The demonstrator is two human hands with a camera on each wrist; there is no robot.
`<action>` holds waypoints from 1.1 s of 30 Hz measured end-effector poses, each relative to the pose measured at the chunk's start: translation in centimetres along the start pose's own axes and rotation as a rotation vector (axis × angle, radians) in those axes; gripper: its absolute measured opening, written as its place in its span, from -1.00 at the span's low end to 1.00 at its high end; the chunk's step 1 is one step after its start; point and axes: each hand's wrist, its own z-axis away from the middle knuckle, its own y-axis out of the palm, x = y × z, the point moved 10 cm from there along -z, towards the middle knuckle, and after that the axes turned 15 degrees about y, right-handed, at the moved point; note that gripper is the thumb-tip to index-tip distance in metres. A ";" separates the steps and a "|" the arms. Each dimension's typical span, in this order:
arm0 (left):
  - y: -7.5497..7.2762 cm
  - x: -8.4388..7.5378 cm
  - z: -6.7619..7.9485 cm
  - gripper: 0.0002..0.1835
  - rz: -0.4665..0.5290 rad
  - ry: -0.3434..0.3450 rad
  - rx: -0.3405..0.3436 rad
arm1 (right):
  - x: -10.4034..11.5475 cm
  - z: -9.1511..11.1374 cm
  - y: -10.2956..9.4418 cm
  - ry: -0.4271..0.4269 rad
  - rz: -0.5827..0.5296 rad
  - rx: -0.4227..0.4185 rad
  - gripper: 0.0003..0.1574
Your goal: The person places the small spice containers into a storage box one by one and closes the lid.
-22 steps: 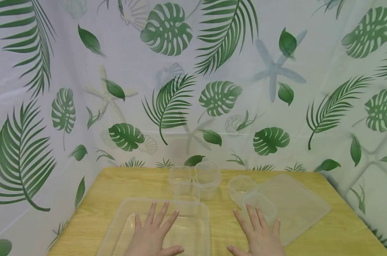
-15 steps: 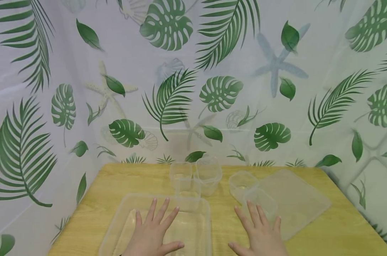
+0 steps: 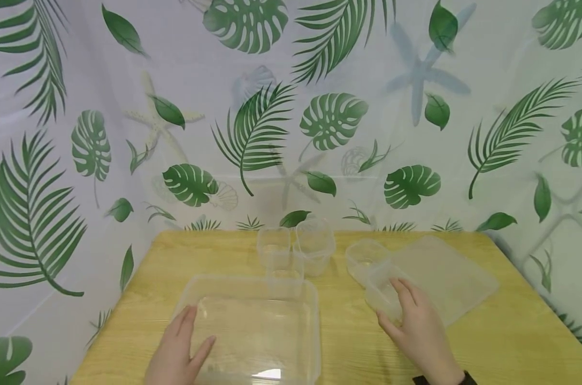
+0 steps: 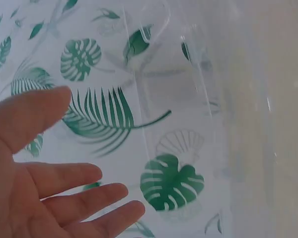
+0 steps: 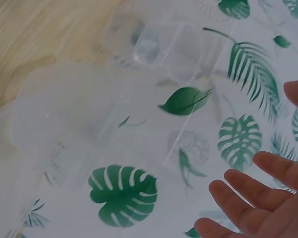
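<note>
A large clear plastic box [image 3: 316, 331] lies on the wooden table, its rim facing me. My left hand [image 3: 175, 345] is over its left side, thumb apart from the fingers; the left wrist view shows nothing between the fingers [image 4: 84, 198]. On the right, my right hand [image 3: 421, 331] hovers beside a small clear container [image 3: 378, 299], its thumb and fingers apart. In the right wrist view that container [image 5: 64, 114] appears separate from the fingers [image 5: 238, 203]. Just behind it stands another small clear container [image 3: 363, 251].
A flat translucent lid [image 3: 457, 275] lies at the right, partly behind the right hand and small containers. Several more clear containers [image 3: 315, 246] cluster behind the large box. A leaf-patterned curtain [image 3: 291, 133] hangs along the wooden table's [image 3: 512, 331] back edge.
Both hands were spread flat above the table, near its middle. The left has moved left and turned its palm inward; the right has moved right toward the small container. The view has tilted downward.
</note>
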 end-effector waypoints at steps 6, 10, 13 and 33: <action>-0.7 6.4 4.3 -0.48 0.049 -0.290 0.042 | -3.4 -1.6 0.9 0.100 0.026 0.077 -0.17; -0.1 9.3 6.4 -0.50 0.105 -0.406 0.061 | -5.9 -2.2 2.7 0.197 0.043 0.221 -0.02; 0.6 10.5 7.4 -0.49 0.169 -0.453 0.054 | -7.2 -2.5 4.0 0.236 0.073 0.304 0.09; 2.6 11.1 9.1 -0.50 0.356 -0.545 -0.069 | -11.0 -2.0 7.9 0.306 0.142 0.500 0.37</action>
